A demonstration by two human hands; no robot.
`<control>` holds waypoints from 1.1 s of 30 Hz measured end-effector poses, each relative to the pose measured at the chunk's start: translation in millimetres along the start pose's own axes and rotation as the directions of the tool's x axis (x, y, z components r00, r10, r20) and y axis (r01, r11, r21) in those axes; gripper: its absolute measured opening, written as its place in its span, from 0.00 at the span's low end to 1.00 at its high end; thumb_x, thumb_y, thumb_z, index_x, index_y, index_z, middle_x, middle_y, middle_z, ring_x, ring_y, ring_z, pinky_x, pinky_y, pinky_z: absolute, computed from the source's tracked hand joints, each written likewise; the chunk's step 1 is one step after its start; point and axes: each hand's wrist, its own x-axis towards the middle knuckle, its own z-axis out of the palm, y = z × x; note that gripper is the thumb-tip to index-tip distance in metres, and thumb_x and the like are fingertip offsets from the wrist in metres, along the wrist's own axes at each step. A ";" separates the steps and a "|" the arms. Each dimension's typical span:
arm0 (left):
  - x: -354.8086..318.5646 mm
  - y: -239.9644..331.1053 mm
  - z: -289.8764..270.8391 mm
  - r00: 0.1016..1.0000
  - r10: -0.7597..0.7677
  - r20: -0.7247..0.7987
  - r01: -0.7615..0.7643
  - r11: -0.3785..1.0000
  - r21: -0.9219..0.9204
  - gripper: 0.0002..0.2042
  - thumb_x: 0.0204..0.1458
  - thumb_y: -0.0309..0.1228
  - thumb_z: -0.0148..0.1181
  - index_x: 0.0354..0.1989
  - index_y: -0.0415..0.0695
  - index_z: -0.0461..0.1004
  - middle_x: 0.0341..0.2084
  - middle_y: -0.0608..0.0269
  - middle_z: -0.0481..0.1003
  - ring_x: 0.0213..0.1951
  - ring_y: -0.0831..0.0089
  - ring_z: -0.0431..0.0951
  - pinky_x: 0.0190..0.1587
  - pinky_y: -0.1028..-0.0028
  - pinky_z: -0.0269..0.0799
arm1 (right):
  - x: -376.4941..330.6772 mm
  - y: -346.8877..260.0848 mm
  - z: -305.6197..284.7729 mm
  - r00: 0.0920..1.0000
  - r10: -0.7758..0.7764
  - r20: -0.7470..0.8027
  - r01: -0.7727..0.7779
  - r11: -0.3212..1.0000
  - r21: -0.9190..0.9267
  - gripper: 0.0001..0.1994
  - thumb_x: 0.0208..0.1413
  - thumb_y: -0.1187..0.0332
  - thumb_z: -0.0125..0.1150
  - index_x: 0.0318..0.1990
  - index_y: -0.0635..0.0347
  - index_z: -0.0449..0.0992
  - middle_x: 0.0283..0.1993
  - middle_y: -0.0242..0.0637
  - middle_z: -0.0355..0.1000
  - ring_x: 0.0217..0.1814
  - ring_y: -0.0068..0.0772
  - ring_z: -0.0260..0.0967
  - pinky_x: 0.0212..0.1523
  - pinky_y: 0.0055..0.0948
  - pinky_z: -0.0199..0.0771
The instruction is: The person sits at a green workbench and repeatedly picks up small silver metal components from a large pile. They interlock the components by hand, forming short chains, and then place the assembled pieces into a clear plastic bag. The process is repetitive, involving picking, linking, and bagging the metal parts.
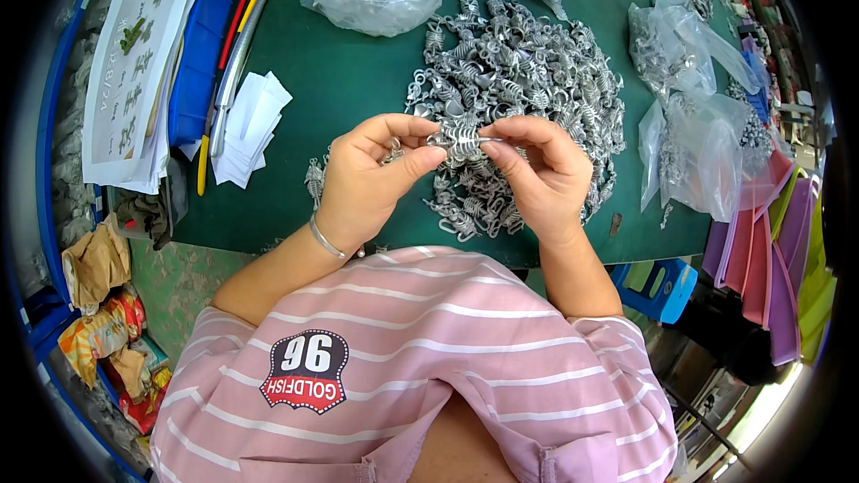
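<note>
My left hand (371, 165) and right hand (543, 170) pinching a metal coil (463, 139) between them, over the left part of the pile (546, 72) (my hands hide some of it), a filled bag (376, 20) beyond it to the left, other bags (716, 145) right of it, slips (251, 123) well left

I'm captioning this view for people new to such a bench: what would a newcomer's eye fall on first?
Probably the big heap of silvery metal pieces on the green tabletop, right of centre. In front of it, the left hand and right hand hold a small ribbed metal piece between their fingertips. A clear bag of metal parts, beyond and left of the heap, might come next.
</note>
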 end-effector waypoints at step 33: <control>8.9 -3.8 -5.8 0.903 -0.392 0.176 0.429 0.845 -0.320 0.13 0.59 0.33 0.46 0.47 0.38 0.66 0.33 0.57 0.75 0.34 0.73 0.77 0.31 0.75 0.76 | 0.3 -7.7 -1.2 0.769 -0.467 0.437 0.620 0.711 -0.331 0.14 0.32 0.81 0.59 0.32 0.60 0.76 0.37 0.36 0.73 0.38 0.38 0.70 0.40 0.34 0.67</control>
